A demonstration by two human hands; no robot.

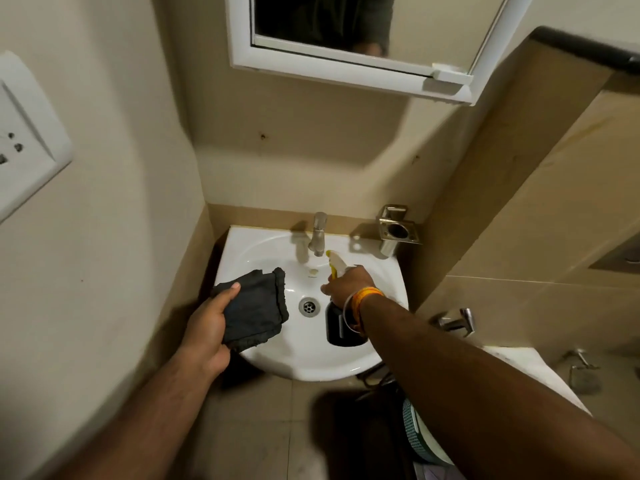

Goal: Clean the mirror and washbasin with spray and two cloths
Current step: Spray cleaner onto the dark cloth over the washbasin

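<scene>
A white washbasin (388, 275) sits in the corner below a white-framed mirror cabinet (346, 39). My left hand (207, 327) grips a folded dark grey cloth (254, 308) over the basin's left rim. My right hand (349, 282) holds a spray bottle (341, 329) with a dark body and a white and yellow nozzle over the bowl, its nozzle pointing toward the tap (318, 233). The drain (308, 306) lies between my hands. Only one cloth is in view.
A steel tumbler holder (394, 233) is fixed on the wall to the right of the tap. A wall socket plate (24, 140) is at the left. A chrome wall tap (457, 322) and a toilet's edge (533, 372) stand at the right.
</scene>
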